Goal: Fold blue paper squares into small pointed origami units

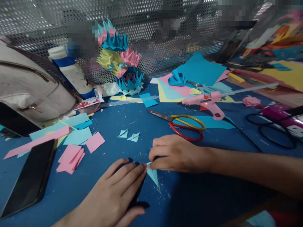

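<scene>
A small folded piece of light blue paper lies on the blue table between my hands, its point toward me. My right hand is closed, with thumb and fingertips pressed on the paper's upper edge. From the left, my left hand reaches in with its fingers stretched out, and the fingertips touch the paper's upper left corner. Just beyond sit two small folded light blue pieces, one a folded paper triangle and the other a folded paper piece. Scissors with red and yellow handles rest beyond my right hand.
A pink glue gun with a cable lies at the right. Pink paper squares and a phone are on the left. Folded paper flowers, a bottle and coloured sheets stand or lie along the perforated metal panel.
</scene>
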Available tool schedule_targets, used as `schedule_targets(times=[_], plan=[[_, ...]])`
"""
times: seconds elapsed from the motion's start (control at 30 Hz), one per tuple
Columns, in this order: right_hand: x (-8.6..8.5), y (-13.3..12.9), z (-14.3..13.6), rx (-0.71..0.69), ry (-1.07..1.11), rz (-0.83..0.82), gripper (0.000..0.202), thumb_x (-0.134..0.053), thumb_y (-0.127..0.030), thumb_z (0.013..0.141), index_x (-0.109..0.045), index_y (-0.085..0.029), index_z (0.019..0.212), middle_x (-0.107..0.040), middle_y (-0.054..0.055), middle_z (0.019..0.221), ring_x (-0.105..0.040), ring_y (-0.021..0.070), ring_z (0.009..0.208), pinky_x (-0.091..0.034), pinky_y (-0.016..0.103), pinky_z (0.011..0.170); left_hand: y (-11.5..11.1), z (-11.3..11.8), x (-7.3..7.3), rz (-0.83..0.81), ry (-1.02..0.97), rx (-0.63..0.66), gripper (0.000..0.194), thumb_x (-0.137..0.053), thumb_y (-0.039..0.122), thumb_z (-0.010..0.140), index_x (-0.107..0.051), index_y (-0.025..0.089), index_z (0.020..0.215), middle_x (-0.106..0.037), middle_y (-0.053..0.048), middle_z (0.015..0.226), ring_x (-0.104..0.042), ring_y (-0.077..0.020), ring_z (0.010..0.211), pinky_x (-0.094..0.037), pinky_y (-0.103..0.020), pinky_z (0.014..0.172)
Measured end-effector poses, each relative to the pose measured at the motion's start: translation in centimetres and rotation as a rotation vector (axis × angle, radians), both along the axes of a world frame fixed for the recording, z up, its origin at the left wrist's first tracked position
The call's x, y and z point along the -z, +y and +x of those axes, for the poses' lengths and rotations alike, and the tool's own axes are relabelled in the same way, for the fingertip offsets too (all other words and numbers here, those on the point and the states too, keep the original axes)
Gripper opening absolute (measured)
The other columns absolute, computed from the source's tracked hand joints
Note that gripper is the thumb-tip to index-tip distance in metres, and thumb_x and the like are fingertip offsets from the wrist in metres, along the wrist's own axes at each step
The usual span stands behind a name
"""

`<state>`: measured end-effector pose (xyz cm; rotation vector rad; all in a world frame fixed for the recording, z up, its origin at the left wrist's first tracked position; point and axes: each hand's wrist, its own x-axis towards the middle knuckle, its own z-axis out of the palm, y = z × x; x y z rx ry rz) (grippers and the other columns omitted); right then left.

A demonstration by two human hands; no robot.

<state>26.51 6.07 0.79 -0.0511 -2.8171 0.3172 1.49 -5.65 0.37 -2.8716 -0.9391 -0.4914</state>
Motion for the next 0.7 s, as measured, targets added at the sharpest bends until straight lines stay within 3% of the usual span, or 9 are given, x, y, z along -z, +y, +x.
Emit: schedule_targets(times=[0.13, 0.2, 0.33, 0.5, 0.6, 0.7], plan=[[0.0, 0.3, 0.1, 0.013, 0.030, -0.094, 0.019, -0.055, -0.033, 0.101, -0.070, -0.022, 0.102, -0.065, 0.000, 0.096, -0.048, 0.0144, 0.083, -0.036, 0.030, 0.071, 0.5, -0.1, -1.5, -0.021, 0.111, 0.071, 0.052, -0.038, 0.046, 0.107, -0.058, 0.006, 0.135, -0.065, -0.010, 0.134, -0.061, -0.0247, 0.116, -0.040, -0.040, 0.107], [-0.2, 0.2, 0.1, 0.027, 0.024, -0.047, 0.022, -0.051, -0.032, 0.103, -0.070, -0.021, 0.103, -0.063, 0.002, 0.092, -0.046, 0.0154, 0.079, -0.033, 0.031, 0.068, 0.6, -0.1, -1.8, -0.035, 0.123, 0.088, 0.052, -0.040, 0.046, 0.106, -0.057, 0.006, 0.135, -0.064, -0.012, 0.135, -0.062, -0.0254, 0.115, -0.041, -0.041, 0.108], [-1.6, 0.1, 0.2, -0.043, -0.095, 0.115, 0.023, -0.051, -0.029, 0.101, -0.067, -0.017, 0.089, -0.060, 0.003, 0.084, -0.042, 0.0179, 0.076, -0.027, 0.035, 0.065, 0.5, -0.3, -1.6, -0.098, 0.076, 0.079, 0.052, -0.039, 0.046, 0.107, -0.054, 0.007, 0.138, -0.064, -0.011, 0.135, -0.061, -0.0243, 0.114, -0.036, -0.042, 0.112], [-3.4, 0.8, 0.9, -0.033, -0.233, 0.104, 0.032, -0.053, -0.027, 0.099, -0.059, -0.018, 0.069, -0.058, 0.002, 0.075, -0.041, 0.0170, 0.072, -0.026, 0.035, 0.064, 0.5, -0.6, -1.1, -0.218, 0.051, 0.054, 0.053, -0.040, 0.046, 0.106, -0.047, 0.011, 0.145, -0.060, -0.010, 0.139, -0.058, -0.0254, 0.116, -0.033, -0.046, 0.113], [-2.8, 1.4, 1.1, -0.031, -0.155, -0.027, 0.031, -0.054, -0.027, 0.099, -0.063, -0.019, 0.070, -0.059, 0.001, 0.073, -0.044, 0.0156, 0.072, -0.030, 0.033, 0.066, 0.6, -0.6, -1.1, -0.270, 0.061, 0.057, 0.052, -0.039, 0.043, 0.107, -0.042, 0.013, 0.148, -0.061, -0.011, 0.136, -0.057, -0.0255, 0.116, -0.034, -0.048, 0.113], [-1.5, 1.6, 0.9, 0.064, 0.052, -0.144, 0.034, -0.050, -0.030, 0.102, -0.067, -0.018, 0.075, -0.062, 0.002, 0.075, -0.050, 0.0135, 0.072, -0.034, 0.028, 0.065, 0.6, -0.6, -0.8, -0.251, 0.057, 0.043, 0.051, -0.038, 0.042, 0.107, -0.040, 0.014, 0.150, -0.061, -0.012, 0.135, -0.057, -0.0251, 0.114, -0.036, -0.049, 0.111]])
